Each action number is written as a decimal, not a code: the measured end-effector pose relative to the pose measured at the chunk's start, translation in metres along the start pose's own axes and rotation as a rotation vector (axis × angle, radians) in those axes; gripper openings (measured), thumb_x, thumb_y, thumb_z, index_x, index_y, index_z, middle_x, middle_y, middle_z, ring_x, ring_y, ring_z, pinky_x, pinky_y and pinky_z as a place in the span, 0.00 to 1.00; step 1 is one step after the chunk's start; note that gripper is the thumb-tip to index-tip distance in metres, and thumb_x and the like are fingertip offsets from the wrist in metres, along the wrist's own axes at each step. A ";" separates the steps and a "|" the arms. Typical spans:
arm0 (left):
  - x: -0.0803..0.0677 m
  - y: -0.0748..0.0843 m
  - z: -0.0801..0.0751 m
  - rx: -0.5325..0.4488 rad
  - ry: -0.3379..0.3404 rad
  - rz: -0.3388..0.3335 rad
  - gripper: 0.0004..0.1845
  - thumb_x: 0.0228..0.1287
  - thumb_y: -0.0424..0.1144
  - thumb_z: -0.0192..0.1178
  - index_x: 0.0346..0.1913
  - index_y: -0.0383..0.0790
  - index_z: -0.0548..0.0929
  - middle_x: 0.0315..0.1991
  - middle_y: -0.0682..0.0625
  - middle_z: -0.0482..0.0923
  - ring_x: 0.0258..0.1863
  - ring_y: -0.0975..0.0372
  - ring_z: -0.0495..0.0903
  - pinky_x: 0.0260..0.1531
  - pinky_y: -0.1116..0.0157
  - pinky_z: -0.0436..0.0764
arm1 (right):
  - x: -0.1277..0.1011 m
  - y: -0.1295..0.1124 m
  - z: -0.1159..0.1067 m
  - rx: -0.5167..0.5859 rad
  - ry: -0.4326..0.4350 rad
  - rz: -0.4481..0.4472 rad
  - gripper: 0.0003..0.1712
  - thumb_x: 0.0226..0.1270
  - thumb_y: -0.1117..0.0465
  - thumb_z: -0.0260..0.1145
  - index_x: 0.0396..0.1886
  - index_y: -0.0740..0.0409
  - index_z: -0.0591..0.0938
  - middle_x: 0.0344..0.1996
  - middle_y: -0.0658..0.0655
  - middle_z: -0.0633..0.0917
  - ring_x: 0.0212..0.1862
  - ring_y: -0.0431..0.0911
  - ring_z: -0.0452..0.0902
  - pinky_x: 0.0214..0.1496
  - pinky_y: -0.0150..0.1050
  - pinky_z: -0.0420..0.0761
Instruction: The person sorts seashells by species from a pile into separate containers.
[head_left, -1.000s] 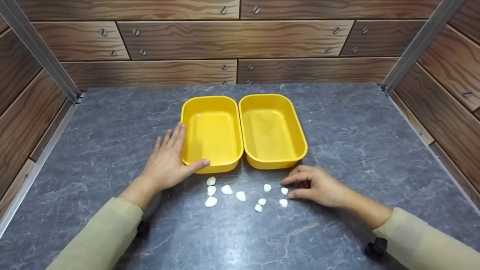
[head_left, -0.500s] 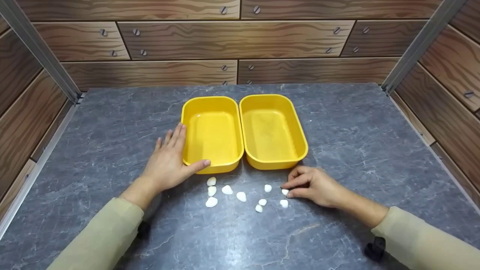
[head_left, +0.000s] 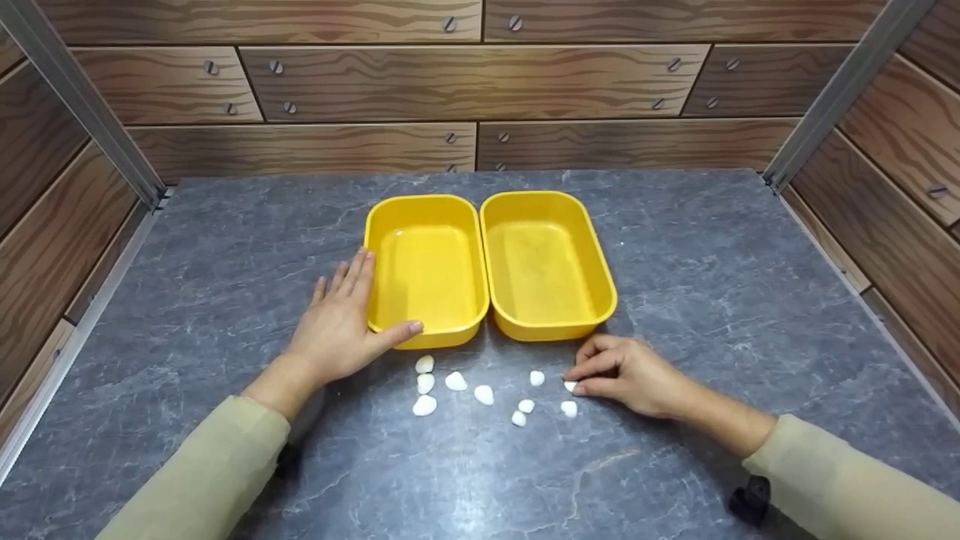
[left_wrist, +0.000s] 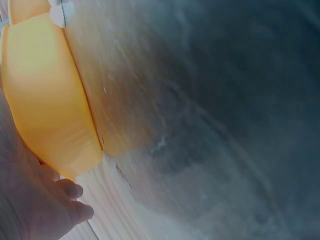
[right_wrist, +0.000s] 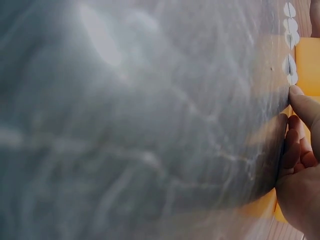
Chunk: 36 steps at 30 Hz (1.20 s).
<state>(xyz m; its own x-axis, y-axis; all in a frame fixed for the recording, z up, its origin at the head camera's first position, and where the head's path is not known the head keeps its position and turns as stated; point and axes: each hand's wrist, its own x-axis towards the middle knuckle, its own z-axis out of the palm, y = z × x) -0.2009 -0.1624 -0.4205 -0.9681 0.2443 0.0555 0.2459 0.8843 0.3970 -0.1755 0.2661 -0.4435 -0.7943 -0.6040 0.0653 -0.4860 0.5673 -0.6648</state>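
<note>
In the head view, my left hand [head_left: 334,330] rests with straight fingers along the outer left wall of the left yellow tub [head_left: 427,339], its thumb over the near rim. The right yellow tub [head_left: 551,330] stands right beside that tub. My right hand [head_left: 637,375] is low at the table, thumb and forefinger pinching a small white seashell [head_left: 571,386], which the fingertips partly cover. Just in front of it lies another white seashell [head_left: 569,409]. In the right wrist view, the thumb [right_wrist: 306,107] points toward a line of shells.
Larger white shells [head_left: 425,406] lie in front of the left tub, and smaller white shells [head_left: 526,406] lie in front of the right one. The grey marbled table [head_left: 187,300] is bounded by wood-patterned walls [head_left: 480,82] at the back and sides.
My right thumb and forefinger have drawn together around the seashell, after standing apart beside it. My left hand and both tubs stay in place; the head view shifts slightly.
</note>
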 end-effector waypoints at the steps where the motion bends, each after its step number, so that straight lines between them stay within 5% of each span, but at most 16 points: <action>1: 0.000 0.000 0.000 0.001 0.001 0.001 0.67 0.64 0.82 0.52 0.86 0.35 0.40 0.87 0.42 0.37 0.84 0.40 0.45 0.80 0.38 0.40 | 0.000 0.000 0.000 0.000 0.000 -0.001 0.11 0.67 0.57 0.79 0.48 0.48 0.95 0.44 0.46 0.86 0.47 0.42 0.80 0.53 0.37 0.82; 36: 0.001 0.001 -0.006 0.006 -0.056 -0.014 0.69 0.63 0.80 0.57 0.86 0.35 0.38 0.87 0.42 0.36 0.85 0.42 0.42 0.80 0.38 0.40 | 0.001 -0.004 0.000 -0.011 -0.004 -0.026 0.07 0.75 0.56 0.72 0.47 0.47 0.92 0.44 0.45 0.86 0.49 0.43 0.81 0.58 0.44 0.82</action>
<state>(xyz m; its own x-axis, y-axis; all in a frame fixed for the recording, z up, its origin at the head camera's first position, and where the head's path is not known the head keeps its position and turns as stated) -0.2018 -0.1632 -0.4147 -0.9673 0.2536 -0.0011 0.2330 0.8902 0.3915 -0.1741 0.2632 -0.4412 -0.7802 -0.6205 0.0795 -0.5104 0.5579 -0.6544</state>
